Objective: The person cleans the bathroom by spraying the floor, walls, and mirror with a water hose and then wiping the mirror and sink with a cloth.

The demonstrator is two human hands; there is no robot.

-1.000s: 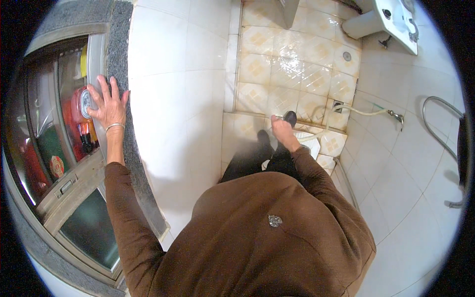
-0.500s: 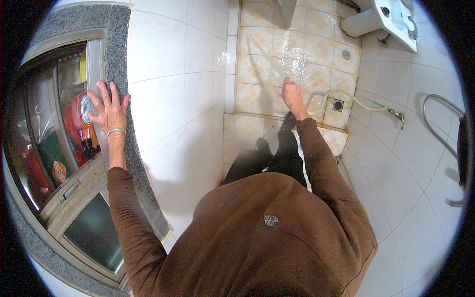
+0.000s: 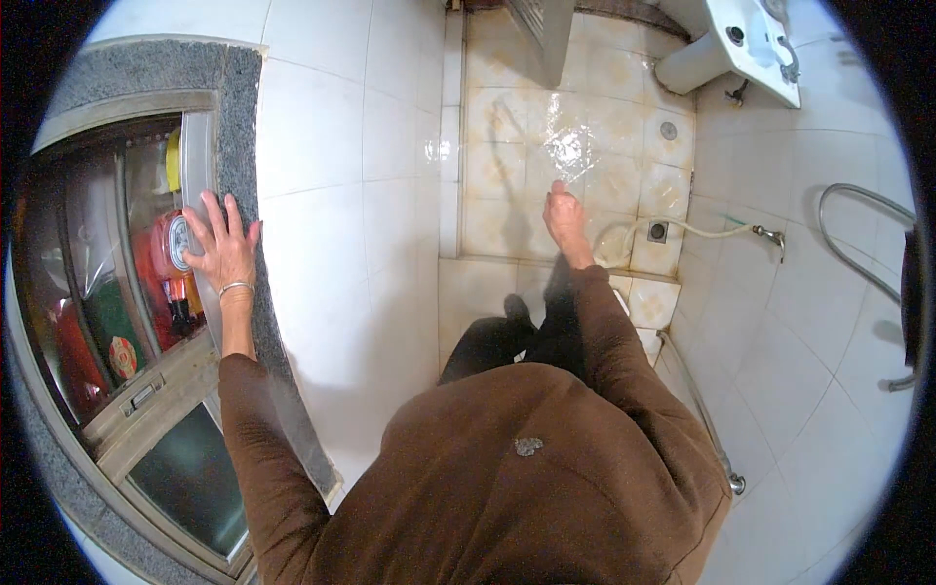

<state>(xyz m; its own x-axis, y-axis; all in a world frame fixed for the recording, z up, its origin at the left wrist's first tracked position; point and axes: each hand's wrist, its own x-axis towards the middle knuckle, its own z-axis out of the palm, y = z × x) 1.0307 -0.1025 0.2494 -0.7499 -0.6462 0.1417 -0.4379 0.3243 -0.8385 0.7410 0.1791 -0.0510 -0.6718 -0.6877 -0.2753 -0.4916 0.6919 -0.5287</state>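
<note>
My left hand [image 3: 226,255], a bracelet at its wrist, rests with fingers spread on the metal window frame [image 3: 198,156] at the left, over the grey stone surround [image 3: 239,127]. Out in front, my right hand [image 3: 565,222] is closed above the wet tiled floor [image 3: 497,127]. A pale hose [image 3: 697,232] runs from a wall tap [image 3: 770,236] at the right toward that hand and passes out of sight behind the wrist. The hand appears wrapped round this hose, though its end is hidden in the fist. Bright glare shows on the wet tiles beyond.
Behind the window are a red bottle [image 3: 175,244] and bagged things. A white pedestal sink [image 3: 746,49] stands far right, a door edge [image 3: 546,39] at the top. Two floor drains, one a square drain [image 3: 657,232], lie right. A low step [image 3: 526,261] crosses before my feet; a shower hose [image 3: 848,244] hangs right.
My view has shifted, so the room sits slightly lower in the picture. The left hand stays on the window frame. The right hand remains closed, pointing forward over the floor.
</note>
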